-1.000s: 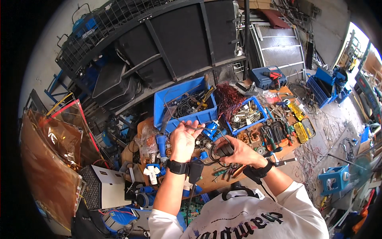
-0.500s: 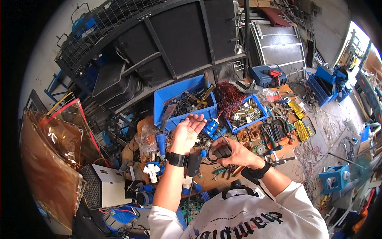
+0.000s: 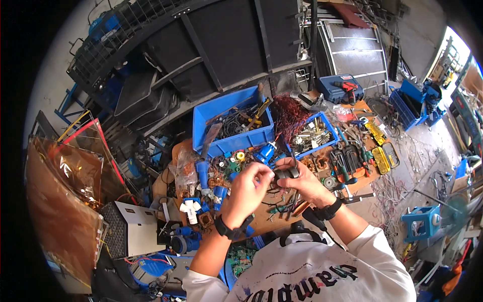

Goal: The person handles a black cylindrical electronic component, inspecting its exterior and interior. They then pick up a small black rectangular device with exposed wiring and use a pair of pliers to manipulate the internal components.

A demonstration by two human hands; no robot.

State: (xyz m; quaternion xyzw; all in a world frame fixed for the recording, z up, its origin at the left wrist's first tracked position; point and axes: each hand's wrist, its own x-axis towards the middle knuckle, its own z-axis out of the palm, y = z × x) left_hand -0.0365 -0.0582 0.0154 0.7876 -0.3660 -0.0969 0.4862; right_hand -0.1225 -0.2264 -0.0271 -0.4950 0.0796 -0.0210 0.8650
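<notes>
Over the wooden tabletop (image 3: 262, 220), the two hands meet around a dark, rounded bundle of wound cable (image 3: 288, 173), which sits mostly in the right hand (image 3: 298, 182). That hand is closed about it, thumb on the near side and fingers bent round the far side, leaving part of the dark windings exposed. The left hand (image 3: 249, 189) comes up from the other side with its fingers curled and the tips drawn close together, right beside the bundle; whether they pinch a strand or only touch it, I cannot tell. A black wristband (image 3: 234, 229) circles the left wrist. Beyond the hands stand a blue plastic crate (image 3: 236, 146) of tools and black cables and, farther right, a shallow blue tray (image 3: 317, 150) of metal pieces, with a tangle of dark red wire (image 3: 289, 118) between them. Left of the left hand lies a white pipe fitting (image 3: 191, 212).
</notes>
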